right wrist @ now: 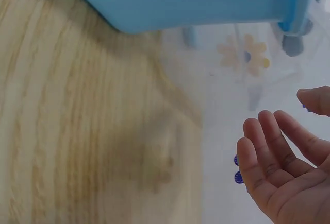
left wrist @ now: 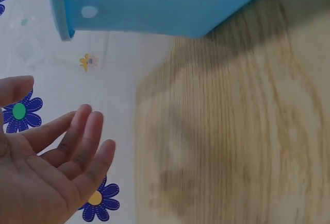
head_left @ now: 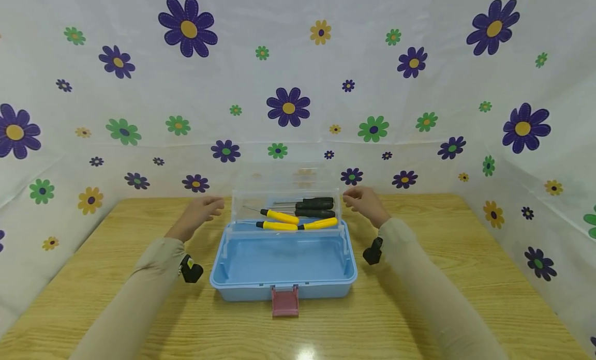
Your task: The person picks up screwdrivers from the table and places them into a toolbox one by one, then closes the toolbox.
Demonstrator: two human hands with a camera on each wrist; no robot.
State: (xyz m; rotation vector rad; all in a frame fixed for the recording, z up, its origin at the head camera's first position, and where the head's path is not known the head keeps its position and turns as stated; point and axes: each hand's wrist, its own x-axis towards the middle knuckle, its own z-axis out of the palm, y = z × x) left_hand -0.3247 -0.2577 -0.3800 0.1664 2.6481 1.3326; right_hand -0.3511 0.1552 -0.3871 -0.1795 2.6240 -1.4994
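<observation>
In the head view a light blue toolbox [head_left: 284,291] stands on the table, its clear lid [head_left: 284,175] raised at the back. A clear tray [head_left: 251,198] inside, also raised, holds several screwdrivers: yellow-handled ones [head_left: 278,226] in front, black-handled ones [head_left: 314,213] behind. The bottom compartment [head_left: 284,261] shows bare blue plastic. My left hand [head_left: 200,213] hovers left of the tray, fingers loosely bent and apart from the box. On the other side, near the tray's right end, my right hand [head_left: 365,202] holds nothing. Both wrist views show bare palms near the box's sides.
A pink latch [head_left: 285,302] hangs down at the toolbox's front. The wood-grain table [head_left: 400,308] runs back to a white flowered cloth [head_left: 298,65], which also rises along both sides.
</observation>
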